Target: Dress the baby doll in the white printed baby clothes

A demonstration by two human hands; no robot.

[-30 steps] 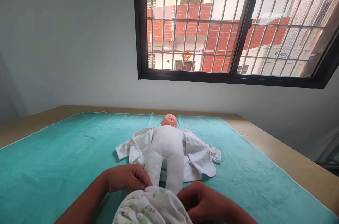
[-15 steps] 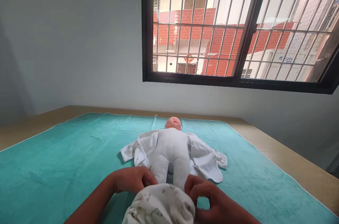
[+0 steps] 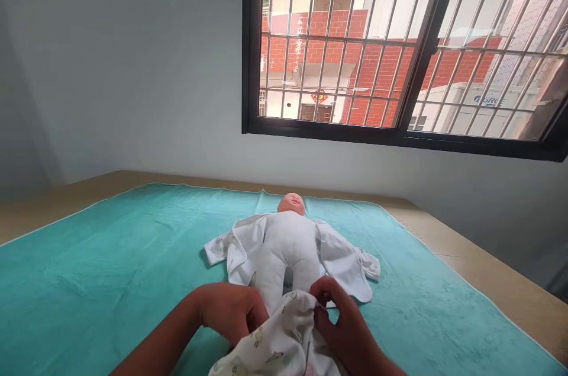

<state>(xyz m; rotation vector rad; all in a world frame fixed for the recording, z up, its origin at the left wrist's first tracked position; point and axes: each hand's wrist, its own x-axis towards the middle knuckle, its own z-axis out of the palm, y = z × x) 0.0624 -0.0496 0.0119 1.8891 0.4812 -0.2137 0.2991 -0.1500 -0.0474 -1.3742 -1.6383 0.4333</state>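
A baby doll (image 3: 291,240) with a white cloth body lies on its back, its head at the far end and its legs toward me. A white baby jacket (image 3: 341,263) is on its arms, spread open at both sides. Printed white baby pants (image 3: 275,346) are bunched at the near end of the doll's legs, covering the feet. My left hand (image 3: 231,312) is closed at the left edge of the pants, its fingertips partly hidden by the cloth. At the upper right edge, my right hand (image 3: 344,323) pinches the fabric between thumb and fingers.
A turquoise blanket (image 3: 110,275) lies under the doll, over a wooden surface (image 3: 465,254) that shows along the sides and far edge. Beyond it stand a grey wall (image 3: 133,68) and a barred window (image 3: 328,125) with a black frame.
My right hand has raised the edge of the pants a little, pulling the rounded bunch into a peak. My left hand has shifted slightly right, deeper against the cloth. The doll stays in place.
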